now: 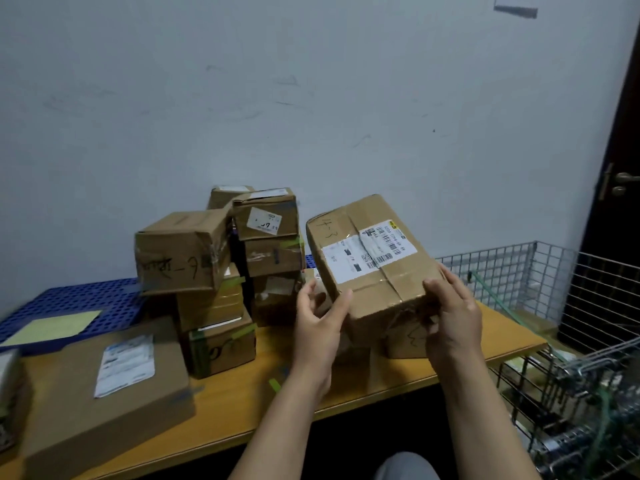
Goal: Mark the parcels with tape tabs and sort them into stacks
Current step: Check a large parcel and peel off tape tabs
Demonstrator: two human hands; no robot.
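I hold a brown cardboard parcel [370, 258] tilted above the wooden table [242, 403], its white shipping label facing me and "4-3" written near its far corner. My left hand [320, 323] grips its near left edge and my right hand [450, 313] grips its near right corner. To the left stand two stacks of parcels [270, 251], several of them bearing green tape tabs; a tilted box [181, 251] leans on the left stack. A loose green tape tab [274, 385] lies on the table near my left forearm.
A large flat parcel [104, 386] with a white label lies at the front left. Behind it is a blue plastic pallet [76, 299] with a yellow-green sheet [52, 329]. Wire mesh baskets [581, 393] stand at the right, next to a dark door [620, 168].
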